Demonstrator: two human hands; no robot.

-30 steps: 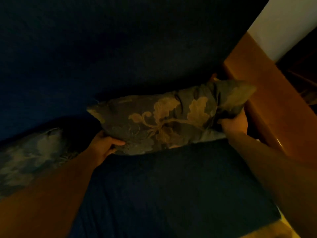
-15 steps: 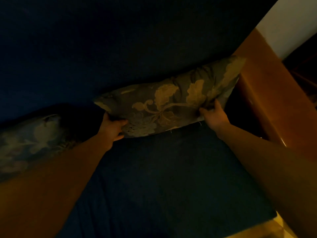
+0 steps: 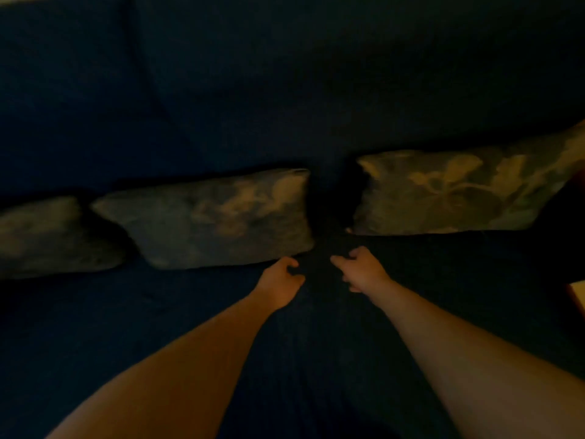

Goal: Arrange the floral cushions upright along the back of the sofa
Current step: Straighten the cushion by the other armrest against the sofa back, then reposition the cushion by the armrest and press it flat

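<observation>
Your left hand (image 3: 280, 285) and right hand (image 3: 361, 270) hover side by side over the seat (image 3: 300, 359), a little apart. Both are empty, with fingers loosely curled, holding nothing. Three cushions stand up against the sofa back (image 3: 285, 90). The middle cushion (image 3: 209, 221) is just past your left hand, almost touching your fingers. The right cushion (image 3: 456, 193) stands beyond your right hand, off to the right. The left cushion (image 3: 47, 237) is far out past your left hand. There is a dark gap between the middle and right cushions, straight ahead of your hands. The job looks almost done. You may only need to close that gap or straighten the row.
</observation>
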